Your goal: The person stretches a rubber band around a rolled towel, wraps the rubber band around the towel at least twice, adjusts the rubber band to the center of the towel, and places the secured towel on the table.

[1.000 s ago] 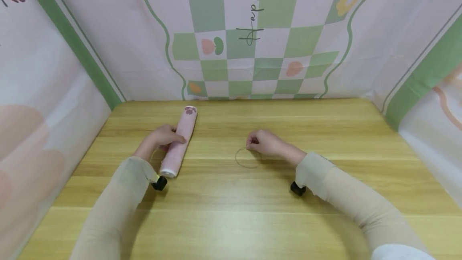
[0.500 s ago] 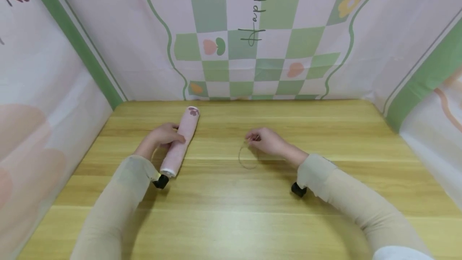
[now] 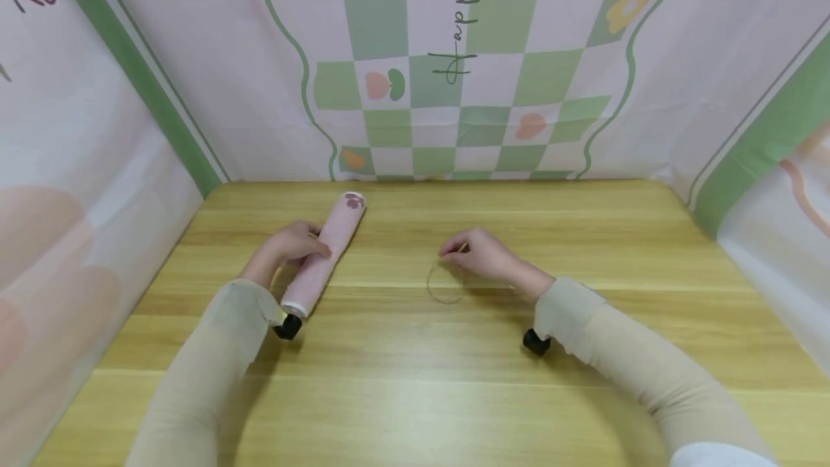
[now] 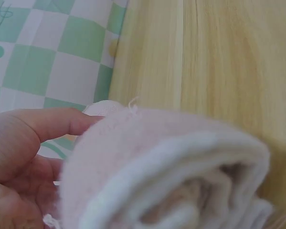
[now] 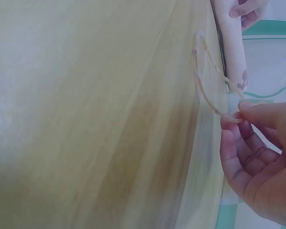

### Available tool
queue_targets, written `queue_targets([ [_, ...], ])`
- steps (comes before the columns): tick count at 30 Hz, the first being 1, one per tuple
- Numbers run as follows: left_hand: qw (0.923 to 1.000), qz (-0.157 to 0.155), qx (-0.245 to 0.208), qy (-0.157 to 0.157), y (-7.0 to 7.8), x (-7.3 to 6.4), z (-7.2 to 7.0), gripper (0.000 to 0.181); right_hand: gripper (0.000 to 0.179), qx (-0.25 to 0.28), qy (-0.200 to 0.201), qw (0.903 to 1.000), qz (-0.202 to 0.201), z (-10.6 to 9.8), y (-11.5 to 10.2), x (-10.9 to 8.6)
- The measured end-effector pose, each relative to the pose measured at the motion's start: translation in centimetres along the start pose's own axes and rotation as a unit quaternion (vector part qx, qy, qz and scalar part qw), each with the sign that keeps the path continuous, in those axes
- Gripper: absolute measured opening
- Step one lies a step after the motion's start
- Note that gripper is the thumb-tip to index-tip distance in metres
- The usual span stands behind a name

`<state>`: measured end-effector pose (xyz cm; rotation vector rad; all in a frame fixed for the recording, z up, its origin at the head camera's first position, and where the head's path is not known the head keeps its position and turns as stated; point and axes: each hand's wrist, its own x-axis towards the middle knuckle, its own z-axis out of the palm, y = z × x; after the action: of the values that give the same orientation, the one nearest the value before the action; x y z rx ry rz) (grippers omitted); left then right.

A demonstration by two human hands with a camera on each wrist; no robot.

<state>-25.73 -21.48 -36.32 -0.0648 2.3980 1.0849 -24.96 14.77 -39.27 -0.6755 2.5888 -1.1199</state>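
A pink towel (image 3: pixel 344 225), rolled into a long tube with a paw print near its far end, lies slanted on the left part of the table. My left hand (image 3: pixel 293 243) grips the roll around its middle, thumb on top. The left wrist view shows the near end of the towel roll (image 4: pixel 166 143) with its white spiral layers; some fingers are hidden behind it. My right hand (image 3: pixel 483 254) pinches a thin tan rubber band (image 3: pixel 446 302) between thumb and fingertips. In the right wrist view the rubber band (image 5: pixel 204 97) hangs as an open loop, apart from the towel.
The wooden table (image 3: pixel 415 395) spans the width below both arms. A checkered fabric backdrop (image 3: pixel 434 121) rises at its far edge, with more printed cloth on both sides. A black wrist camera (image 3: pixel 288 326) sits close to the towel's near end.
The towel roll's far end has swung to the right in my left hand, so it lies more slanted. The right hand has shifted slightly, and the rubber band loop has turned and narrowed.
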Motion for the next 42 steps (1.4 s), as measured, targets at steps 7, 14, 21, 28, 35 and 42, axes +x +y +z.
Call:
queue_targets([
  [7,0.9995,0.016,-0.025,0.014,0.0,-0.1,-0.3,0.074,0.015,0.012,-0.003,0.9999,-0.01,-0.3,0.1,-0.1],
  [14,0.9993,0.031,-0.016,0.013,0.6,-0.7,-0.6,0.072,0.015,0.015,0.003,0.9998,-0.016,-0.9,0.2,0.0],
  [21,0.9978,0.065,0.0,0.013,0.9,-1.0,-0.5,0.069,0.018,0.016,0.01,0.9998,-0.008,-1.5,-0.3,0.0],
  [28,0.9956,0.092,0.012,0.013,1.8,-1.4,-0.1,0.069,0.021,0.02,0.017,0.9996,0.013,-2.1,-0.7,-0.1],
  [35,0.9937,0.109,0.024,0.007,2.5,-1.7,0.5,0.066,0.023,0.024,0.021,0.9994,0.011,-2.5,-0.9,-0.1],
  [42,0.9935,0.111,0.025,0.002,2.6,-1.6,0.6,0.066,0.023,0.025,0.026,0.9993,0.006,-2.7,-0.8,-0.1],
])
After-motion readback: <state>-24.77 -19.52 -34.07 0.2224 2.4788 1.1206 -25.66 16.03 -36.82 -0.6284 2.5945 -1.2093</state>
